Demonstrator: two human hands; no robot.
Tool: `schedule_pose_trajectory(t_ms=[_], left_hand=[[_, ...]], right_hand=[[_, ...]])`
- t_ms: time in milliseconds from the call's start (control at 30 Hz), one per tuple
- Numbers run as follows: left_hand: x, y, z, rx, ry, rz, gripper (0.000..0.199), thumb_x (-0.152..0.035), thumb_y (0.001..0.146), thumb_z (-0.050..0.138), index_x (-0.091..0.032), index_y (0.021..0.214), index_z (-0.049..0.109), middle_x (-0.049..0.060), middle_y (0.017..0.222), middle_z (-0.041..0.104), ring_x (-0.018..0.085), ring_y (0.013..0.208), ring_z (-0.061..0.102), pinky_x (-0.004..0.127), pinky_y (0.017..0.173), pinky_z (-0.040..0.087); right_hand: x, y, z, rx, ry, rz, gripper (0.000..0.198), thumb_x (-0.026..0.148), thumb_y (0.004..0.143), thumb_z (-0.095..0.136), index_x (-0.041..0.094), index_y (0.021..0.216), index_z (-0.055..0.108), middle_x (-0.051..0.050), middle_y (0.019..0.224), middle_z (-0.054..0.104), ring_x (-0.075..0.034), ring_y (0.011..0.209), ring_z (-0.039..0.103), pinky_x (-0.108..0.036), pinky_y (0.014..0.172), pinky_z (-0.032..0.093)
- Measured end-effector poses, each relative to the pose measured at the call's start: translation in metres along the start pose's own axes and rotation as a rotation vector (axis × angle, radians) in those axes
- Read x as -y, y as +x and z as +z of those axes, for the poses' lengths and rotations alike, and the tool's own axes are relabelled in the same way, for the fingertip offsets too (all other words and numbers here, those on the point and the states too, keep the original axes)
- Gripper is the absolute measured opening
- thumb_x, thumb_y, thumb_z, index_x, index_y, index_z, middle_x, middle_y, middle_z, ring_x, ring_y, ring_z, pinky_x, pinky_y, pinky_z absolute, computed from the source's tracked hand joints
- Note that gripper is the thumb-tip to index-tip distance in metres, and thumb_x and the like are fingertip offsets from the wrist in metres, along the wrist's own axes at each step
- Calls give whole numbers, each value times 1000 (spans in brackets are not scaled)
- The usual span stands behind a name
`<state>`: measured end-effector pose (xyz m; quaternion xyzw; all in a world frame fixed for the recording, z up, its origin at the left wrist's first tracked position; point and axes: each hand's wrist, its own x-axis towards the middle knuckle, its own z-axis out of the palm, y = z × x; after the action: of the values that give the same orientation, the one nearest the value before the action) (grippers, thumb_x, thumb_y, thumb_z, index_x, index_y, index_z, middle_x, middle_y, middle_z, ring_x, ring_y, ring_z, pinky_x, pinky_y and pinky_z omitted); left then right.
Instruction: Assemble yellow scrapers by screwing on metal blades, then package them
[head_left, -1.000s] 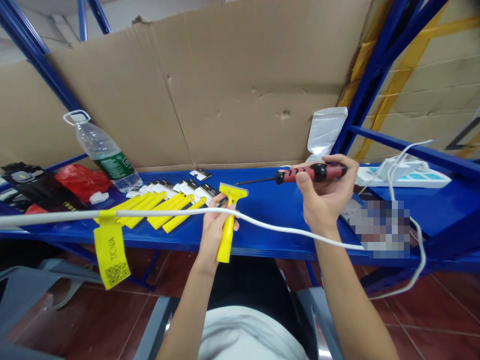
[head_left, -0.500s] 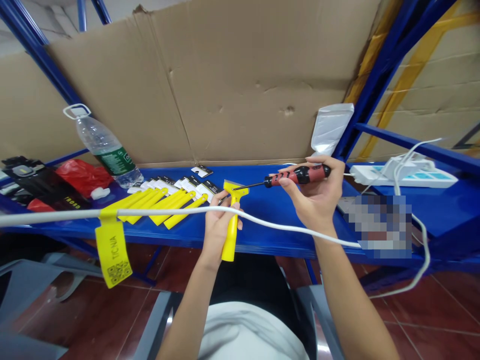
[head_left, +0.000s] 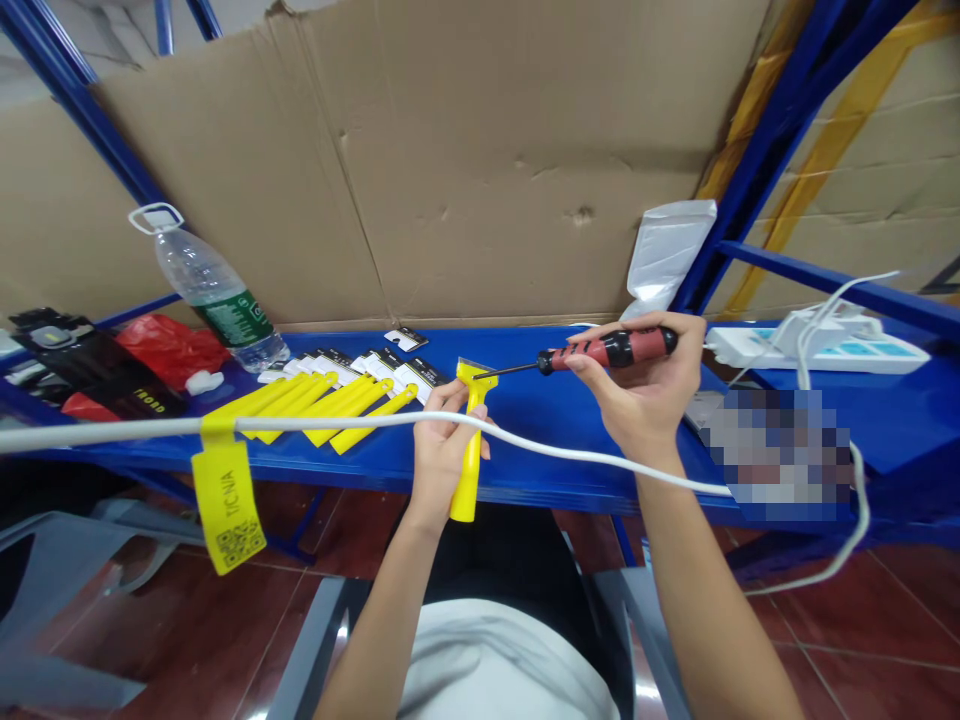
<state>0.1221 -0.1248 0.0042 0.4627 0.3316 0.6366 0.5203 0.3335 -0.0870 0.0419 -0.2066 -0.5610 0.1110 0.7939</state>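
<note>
My left hand (head_left: 444, 445) is closed around the neck of a yellow scraper (head_left: 466, 475), its head up and its handle pointing down toward me. In my right hand (head_left: 649, 390) is a screwdriver (head_left: 611, 350) with a red and black handle, held nearly level. Its thin dark shaft reaches left to the scraper's head, where the tip appears to meet the screw area; the exact contact is too small to make out. Left of my left hand, several yellow scrapers (head_left: 352, 410) lie in a row with black and white cards at their far ends.
A white cable (head_left: 570, 455) with a yellow tag (head_left: 227, 505) crosses in front of the blue shelf (head_left: 540, 400). At the left stand a large water bottle (head_left: 217, 290) and a red bag (head_left: 172, 350). A power strip (head_left: 855, 350) lies right; cardboard (head_left: 510, 200) backs the shelf.
The view has shifted slightly. Both hands still hold the scraper and screwdriver together, and the screwdriver's handle looks turned a little, with my right fingers slightly rearranged.
</note>
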Motion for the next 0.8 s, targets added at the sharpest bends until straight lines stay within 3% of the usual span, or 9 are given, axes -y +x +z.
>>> schedule_pose_trajectory(t_ms=[100,300,533,600,700,800], left_hand=[[0,1,-1,9,7,-1,56,-35,84,99,-21,129,67,13,131,77,17,77,77,23,54,58],[-1,1,1,-31,-23,-16,56,-34,80,101,-21,124,68,13,131,78,17,74,78,23,53,57],[3,7,1,-10,-26,-40,56,-34,81,100,-20,126,70,13,129,79,15,73,77,22,52,56],[5,14,2,-9,-56,-63,57,-33,79,100,-20,125,68,11,121,80,16,71,77,22,50,56],[6,25,7,-22,-94,-65,59,-31,77,99,-19,124,67,11,117,81,17,70,78,21,48,54],[6,29,11,-9,-91,-71,58,-30,77,97,-20,125,66,13,125,80,17,69,78,22,47,55]], right_hand=[[2,1,-1,30,19,-3,62,39,79,106,33,115,55,4,91,80,-26,85,84,-51,85,74],[14,0,-5,183,93,149,64,40,84,101,35,124,52,-2,124,81,-28,99,87,-58,97,75],[7,0,-3,-25,-83,-60,71,35,70,111,34,123,64,1,103,71,-25,81,83,-50,92,75],[8,0,0,34,-65,-73,66,32,78,106,34,125,60,1,107,73,-25,85,85,-50,94,75],[14,0,4,152,19,-53,58,27,90,96,33,128,54,-4,127,76,-28,108,87,-56,105,72],[20,2,2,139,7,-63,59,26,88,98,32,129,56,-6,127,78,-30,114,85,-58,106,72]])
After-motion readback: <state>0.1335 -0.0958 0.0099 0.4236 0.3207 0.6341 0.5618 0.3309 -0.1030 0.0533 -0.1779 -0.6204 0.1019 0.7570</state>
